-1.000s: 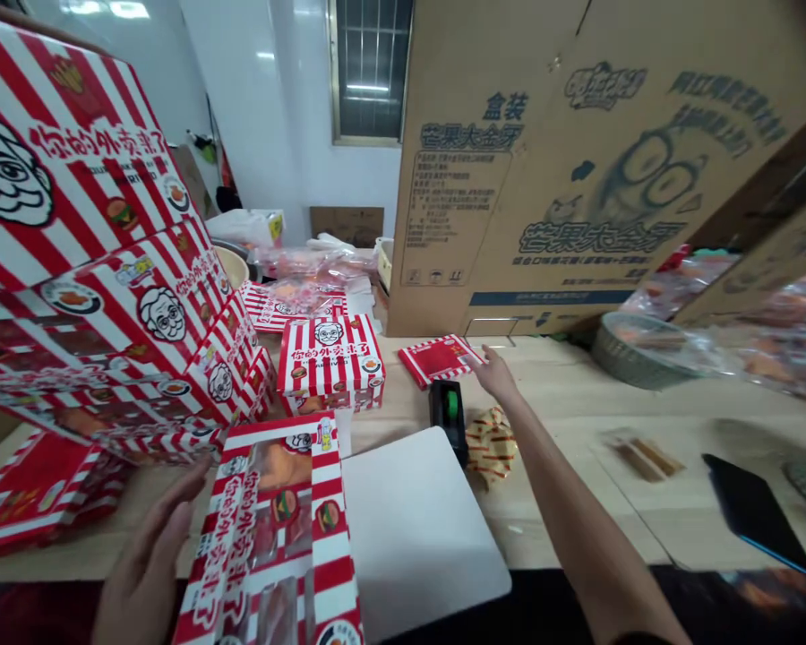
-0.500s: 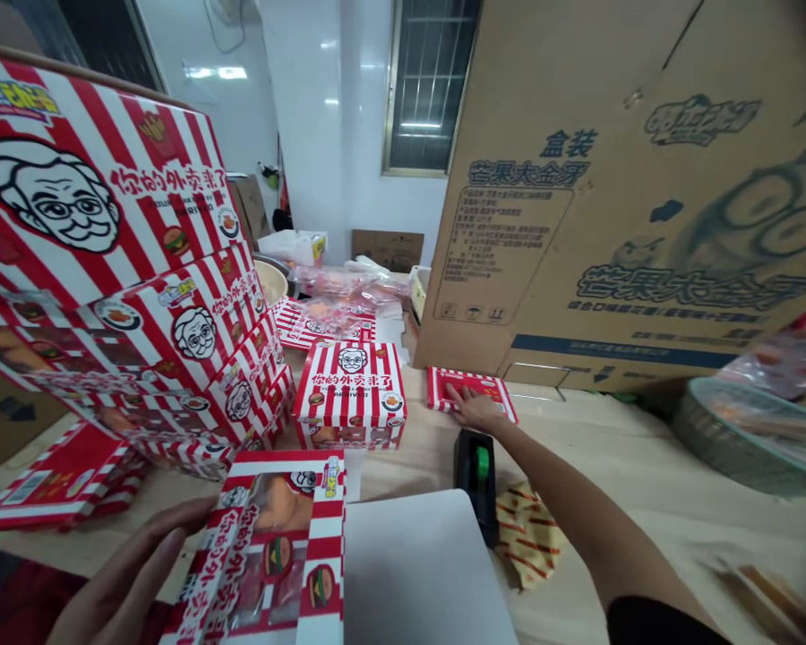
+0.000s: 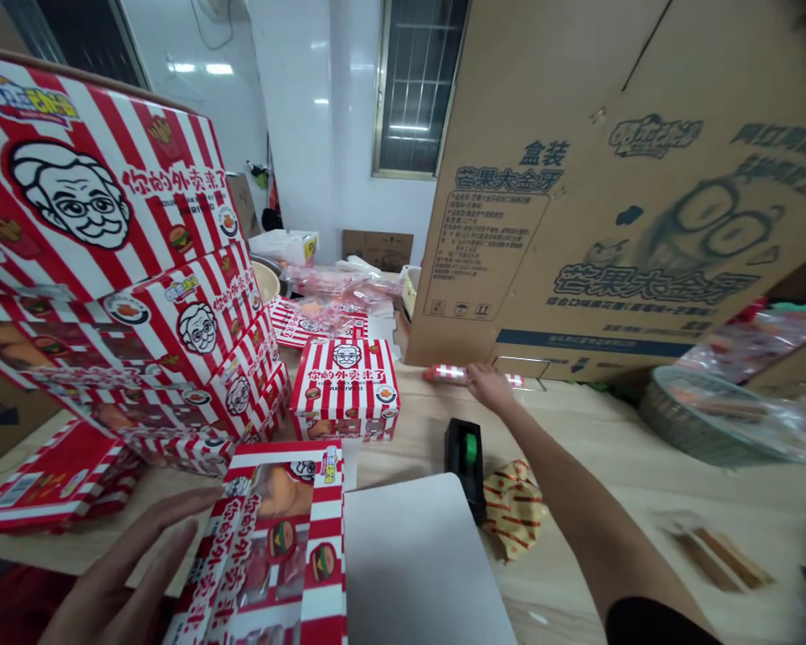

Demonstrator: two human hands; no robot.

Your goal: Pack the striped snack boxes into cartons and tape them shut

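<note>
At the lower left, my left hand (image 3: 131,564) lies with fingers stretched against the side of a red-and-white striped box (image 3: 282,546). That box has a clear window and a raised white flap (image 3: 420,560) on its right. My right hand (image 3: 490,387) reaches far forward, its fingers closed round the middle of a small flat red-and-white pack (image 3: 449,374), which is tipped up on edge before the big carton. A closed striped box (image 3: 345,390) stands between the hands, beyond the windowed one. A black tape dispenser (image 3: 465,466) with green tape sits nearer than my right hand.
Striped boxes (image 3: 167,197) are stacked high at the left. A large brown carton (image 3: 510,269) rises at the back right. Crumpled patterned paper (image 3: 512,511) lies beside the dispenser. A green basket (image 3: 698,425) with plastic-wrapped items stands at the right.
My right hand has gone from lying spread on the flat red pack to gripping it and tilting it up. The view has shifted slightly; my left hand stays at the windowed box.
</note>
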